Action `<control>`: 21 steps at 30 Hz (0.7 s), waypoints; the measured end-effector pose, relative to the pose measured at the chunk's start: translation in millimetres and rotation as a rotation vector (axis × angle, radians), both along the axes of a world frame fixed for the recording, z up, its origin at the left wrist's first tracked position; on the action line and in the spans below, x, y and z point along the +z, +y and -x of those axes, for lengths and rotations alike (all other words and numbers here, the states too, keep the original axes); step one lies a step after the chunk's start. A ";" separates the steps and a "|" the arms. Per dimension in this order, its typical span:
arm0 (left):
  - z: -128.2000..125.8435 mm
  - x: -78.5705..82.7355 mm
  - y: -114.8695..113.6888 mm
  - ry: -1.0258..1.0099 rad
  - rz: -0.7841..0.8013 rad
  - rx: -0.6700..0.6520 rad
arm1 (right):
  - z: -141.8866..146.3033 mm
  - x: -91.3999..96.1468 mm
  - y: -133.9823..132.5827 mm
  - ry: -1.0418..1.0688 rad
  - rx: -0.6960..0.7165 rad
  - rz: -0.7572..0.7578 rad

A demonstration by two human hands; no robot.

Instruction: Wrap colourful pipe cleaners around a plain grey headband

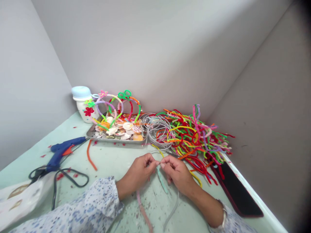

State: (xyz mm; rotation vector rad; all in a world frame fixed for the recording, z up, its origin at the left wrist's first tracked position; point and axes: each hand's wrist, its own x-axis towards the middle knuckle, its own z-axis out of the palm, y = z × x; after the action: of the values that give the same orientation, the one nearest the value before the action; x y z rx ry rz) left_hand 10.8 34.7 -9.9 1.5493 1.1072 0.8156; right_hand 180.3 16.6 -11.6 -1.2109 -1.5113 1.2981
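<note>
My left hand (142,171) and right hand (178,173) meet, pinching the mint strip (161,180) up top, seemingly shaping it; next calls for steady pressure

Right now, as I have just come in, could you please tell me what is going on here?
A person's left hand and right hand meet at the fingertips, pinching the upper end of a pale green strip. Beyond them are a metal tray of shells, a grey coil and a heap of colourful fuzzy stems. A blue glue gun lies at the left, untouched.
</note>
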 end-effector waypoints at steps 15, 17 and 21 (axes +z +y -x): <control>1.8 2.3 -3.5 0.093 -0.107 0.026 | 0.1 1.9 1.4 -0.005 -0.009 0.007; 1.3 4.3 -4.3 0.117 -0.131 0.039 | 0.2 1.8 1.5 -0.006 -0.009 0.004; 0.1 6.9 -4.9 0.092 -0.096 0.035 | 0.5 1.6 1.7 0.015 -0.020 0.007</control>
State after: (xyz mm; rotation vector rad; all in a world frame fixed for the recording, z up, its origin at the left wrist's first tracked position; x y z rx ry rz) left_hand 10.7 29.8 -3.0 1.6656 1.1796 0.8381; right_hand 179.8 18.2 -10.0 -1.2156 -1.4812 1.2978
